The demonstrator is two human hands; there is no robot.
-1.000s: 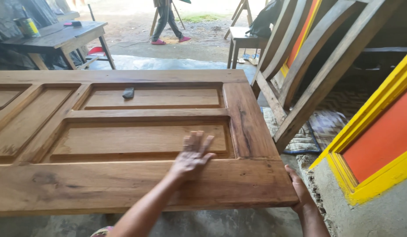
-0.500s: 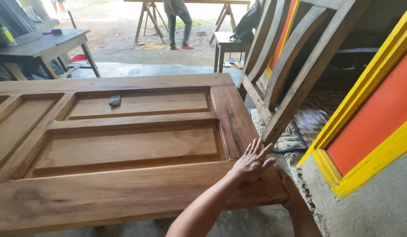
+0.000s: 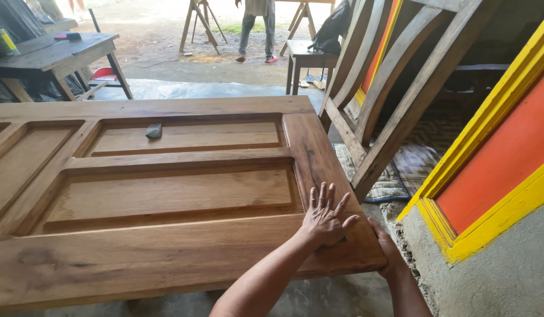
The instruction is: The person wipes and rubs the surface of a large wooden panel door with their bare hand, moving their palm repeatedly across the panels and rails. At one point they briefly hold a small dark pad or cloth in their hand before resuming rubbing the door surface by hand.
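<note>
The left hand (image 3: 326, 216) lies flat, fingers spread, on the near right corner of the large brown panelled wooden door (image 3: 166, 194), which rests horizontally. The right hand (image 3: 384, 246) grips the door's right edge at that corner, fingers hidden beneath. In the upper recessed panel lies a small dark grey block (image 3: 154, 130). Farther left, a yellow-green can (image 3: 2, 42) stands on a dark wooden table (image 3: 61, 53); its contents cannot be seen.

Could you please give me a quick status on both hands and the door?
Left hand flat, fingers spread, on the wooden door near its corner. Right hand gripping the door's end edge. Small dark block lying on the upper panel, away from both hands.
</note>
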